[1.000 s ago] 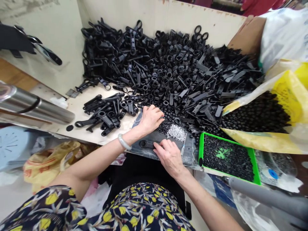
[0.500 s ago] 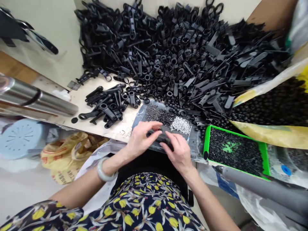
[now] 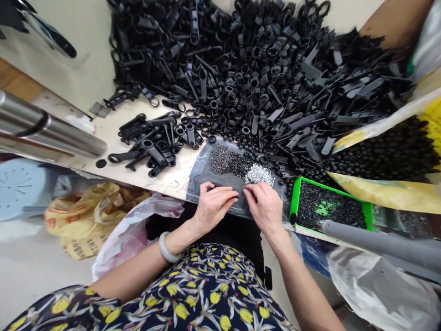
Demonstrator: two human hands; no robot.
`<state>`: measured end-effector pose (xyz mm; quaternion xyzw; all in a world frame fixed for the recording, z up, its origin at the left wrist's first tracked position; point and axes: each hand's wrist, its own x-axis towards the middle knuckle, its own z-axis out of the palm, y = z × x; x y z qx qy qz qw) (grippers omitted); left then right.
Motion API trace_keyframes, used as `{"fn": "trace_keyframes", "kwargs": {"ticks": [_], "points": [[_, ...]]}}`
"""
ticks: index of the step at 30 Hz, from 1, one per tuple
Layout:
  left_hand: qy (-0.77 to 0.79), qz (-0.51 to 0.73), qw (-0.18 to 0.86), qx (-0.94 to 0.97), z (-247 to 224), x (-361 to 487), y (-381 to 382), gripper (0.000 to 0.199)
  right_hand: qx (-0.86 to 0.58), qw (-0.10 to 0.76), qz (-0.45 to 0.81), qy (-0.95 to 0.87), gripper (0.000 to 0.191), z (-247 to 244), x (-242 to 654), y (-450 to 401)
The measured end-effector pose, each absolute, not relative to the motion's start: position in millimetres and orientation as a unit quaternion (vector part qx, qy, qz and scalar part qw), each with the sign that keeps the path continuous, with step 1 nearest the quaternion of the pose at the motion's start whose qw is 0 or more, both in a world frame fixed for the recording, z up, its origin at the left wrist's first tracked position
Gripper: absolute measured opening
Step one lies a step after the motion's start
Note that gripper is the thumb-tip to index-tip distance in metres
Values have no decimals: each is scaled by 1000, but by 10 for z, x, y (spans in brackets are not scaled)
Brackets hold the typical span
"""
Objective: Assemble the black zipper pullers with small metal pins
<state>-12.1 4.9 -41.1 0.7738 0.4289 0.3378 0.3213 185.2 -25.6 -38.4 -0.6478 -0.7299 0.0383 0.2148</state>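
My left hand (image 3: pixel 214 208) is closed round a dark part that its fingers mostly cover; only small black bits show at the edges. Close by on the right, my right hand (image 3: pixel 266 208) pinches what looks like a small silver pin (image 3: pixel 244 187) between thumb and forefinger. The two hands are apart, their fingertips facing each other over a dark mat (image 3: pixel 200 177). Just beyond the right hand lies a heap of silver pins (image 3: pixel 259 174). Beside it on the mat are small black pieces (image 3: pixel 238 164) and a pile of small grey-brown parts (image 3: pixel 220 159).
A big heap of black plastic parts (image 3: pixel 241 73) covers the back. Black handle-like pieces (image 3: pixel 156 149) lie at left, near a metal column (image 3: pixel 51 128). To the right are a green tray (image 3: pixel 294 202) of tiny black parts, a grey tube (image 3: pixel 372 236) and a yellow-edged bag (image 3: pixel 375 186).
My right hand has let go of the dark part, moved slightly right and now pinches a small pin. The left hand has turned, its fingers covering the part. The view has shifted slightly.
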Motion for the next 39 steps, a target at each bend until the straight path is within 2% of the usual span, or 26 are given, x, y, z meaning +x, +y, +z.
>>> {"fn": "trace_keyframes", "kwargs": {"ticks": [6,11,19,22,33,39], "points": [[432,330,311,780,-402,-90,53,12,-647,183,27,-739,16,-404,1799,-185],[444,307,310,783,-407,-61,55,12,-648,189,54,-736,20,-387,1774,-182],[438,305,309,787,-479,-75,62,14,-631,328,261,-653,16,-261,1867,-288],[440,302,316,785,-489,-76,68,11,-615,348,307,-637,14,-170,1861,-338],[428,328,350,766,-531,-95,70,12,-615,312,445,-571,27,-184,1848,-218],[423,346,331,769,-502,-101,81,11,-622,300,418,-591,32,-69,1771,-118]]}}
